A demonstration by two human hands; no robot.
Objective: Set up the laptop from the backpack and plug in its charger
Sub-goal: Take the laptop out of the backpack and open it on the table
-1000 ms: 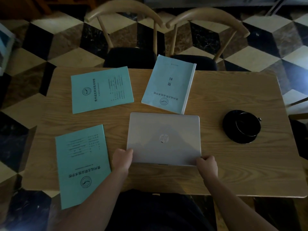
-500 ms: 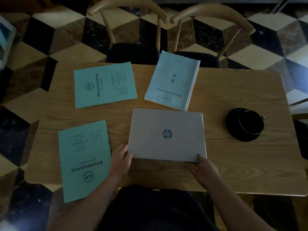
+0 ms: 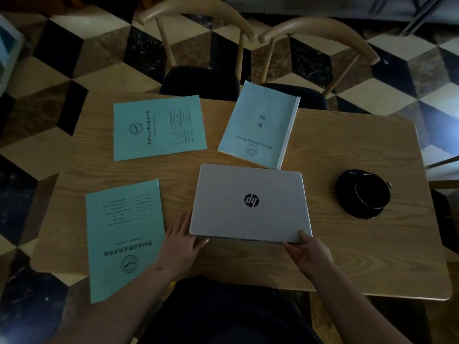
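Laptop (image 3: pixel 250 203) closed, flat on table (image 3: pixel 360 256); left hand (image 3: pixel 182 244) relaxed, fingers straight against near left corner; right hand (image 3: pixel 309 254) pinching near right corner

The silver laptop (image 3: pixel 250 203) near the table's front edge carries a round dark "hp" logo on its closed lid, seen upside down. The three teal booklets, at the front left corner (image 3: pixel 124 238), toward the back left (image 3: pixel 159 127) and at the back edge (image 3: pixel 258 125), bear round emblems and Chinese print too small to read.
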